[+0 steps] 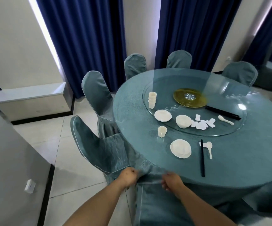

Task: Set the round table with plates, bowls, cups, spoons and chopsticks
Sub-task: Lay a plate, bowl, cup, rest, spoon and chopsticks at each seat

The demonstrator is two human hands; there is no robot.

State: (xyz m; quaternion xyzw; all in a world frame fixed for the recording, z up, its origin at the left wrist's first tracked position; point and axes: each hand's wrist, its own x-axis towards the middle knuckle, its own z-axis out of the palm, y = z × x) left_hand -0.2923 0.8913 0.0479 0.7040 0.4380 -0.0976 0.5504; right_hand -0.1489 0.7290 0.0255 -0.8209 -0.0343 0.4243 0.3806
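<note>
Fingers of both your left hand (128,176) and right hand (171,181) are curled, pinching the top edge of the teal fabric-covered chair back (150,178) right at the rim of the round teal-clothed, glass-topped surface (132,115). Step in hand looks like a chair adjustment, not setting; no tableware held.

One place looks done near you: white bowl on white plate (180,148), small cream ribbed cup (162,131), black chopsticks (202,158) and white ceramic spoon (210,149) on a small white rest.

Supplies sit on the glass turntable (156,85): stack of cream cups (152,100), stacked white plates (162,115), white bowl stack (183,121), white rests (203,123), spare white spoon (225,120), bundle of black chopsticks (223,113).

Next move probably: release the chair, reach to the turntable for a plate, set the next seat. More teal-covered chairs (96,93) crowd the rim; the reach passes over the finished setting, so mind the cup.
</note>
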